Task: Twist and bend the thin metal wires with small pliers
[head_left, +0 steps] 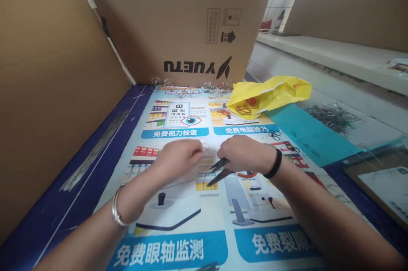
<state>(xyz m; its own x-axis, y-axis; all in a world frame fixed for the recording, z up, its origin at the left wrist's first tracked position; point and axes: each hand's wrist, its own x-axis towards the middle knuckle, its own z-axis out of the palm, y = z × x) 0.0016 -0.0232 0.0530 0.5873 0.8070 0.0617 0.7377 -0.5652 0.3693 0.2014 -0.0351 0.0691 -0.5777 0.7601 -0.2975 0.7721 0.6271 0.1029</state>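
My left hand is closed in a pinch, slightly smeared by motion, with a faint thin wire at its fingertips. Just across from it, my right hand is wrapped round a pair of scissors. Their dark blades are apart and point left, toward my left hand. Part of an orange handle shows below the right palm. Both hands are over a printed poster that covers the table. Small dark rings lie beyond my right wrist.
A yellow bag lies open with rings at its mouth. Straight wires lie along the left side. Tangled wire bits are heaped at right beside a teal sheet. Cardboard walls the back and left. A shelf runs along the right.
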